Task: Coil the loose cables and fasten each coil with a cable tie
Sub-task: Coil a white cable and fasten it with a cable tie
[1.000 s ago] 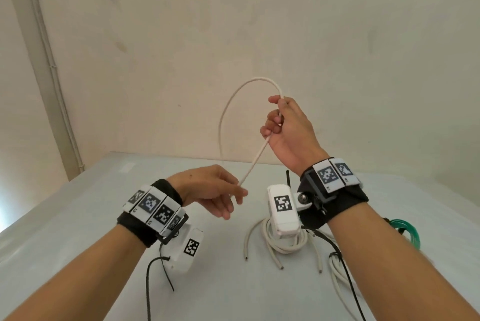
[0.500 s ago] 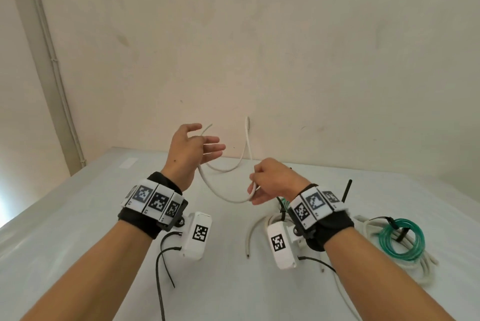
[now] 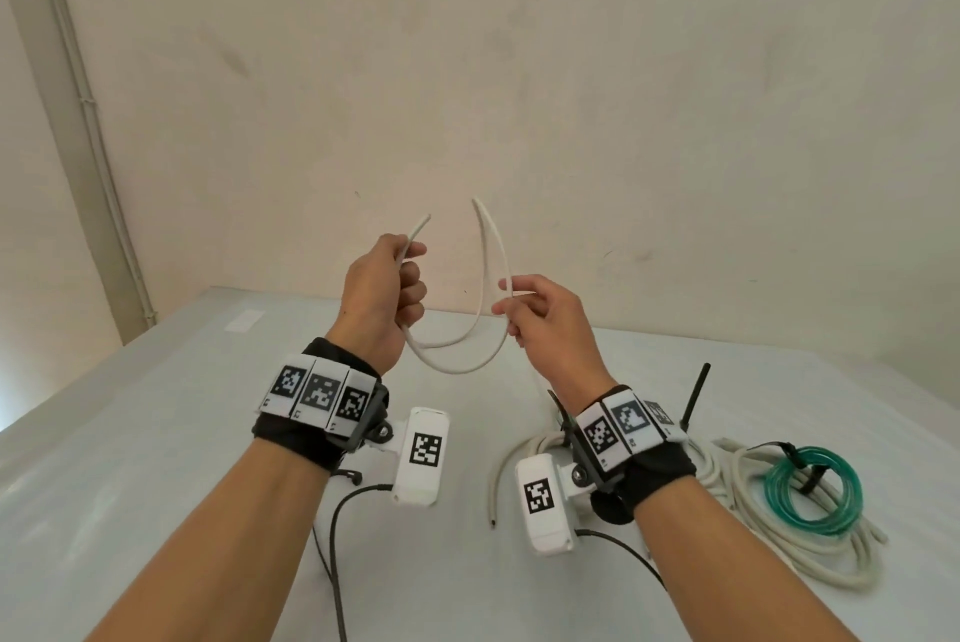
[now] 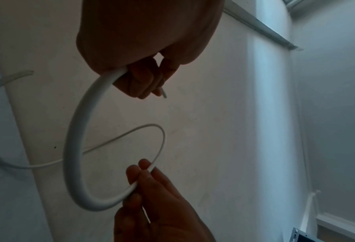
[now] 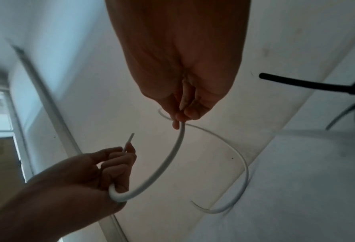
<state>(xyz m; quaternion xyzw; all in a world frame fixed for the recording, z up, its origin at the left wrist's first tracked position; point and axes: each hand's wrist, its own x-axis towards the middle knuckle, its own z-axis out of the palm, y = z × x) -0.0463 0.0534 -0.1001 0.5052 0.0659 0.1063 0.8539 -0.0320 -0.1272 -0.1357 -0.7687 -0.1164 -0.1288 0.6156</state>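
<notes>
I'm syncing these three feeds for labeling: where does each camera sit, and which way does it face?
Head: worn on the head, facing forward and down; shows both forearms, left hand, right hand, white cable, table.
Left wrist: under the left hand, looking along its fingers, with the wall behind.
Right wrist: under the right hand, looking likewise.
Shared: both wrist views show both hands on the white cable.

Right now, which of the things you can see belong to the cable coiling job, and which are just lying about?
In the job:
white cable, held by left hand and pinched by right hand
loose pale cables on the table

Lying about:
green tubing coil, already tied
wall conduit
</notes>
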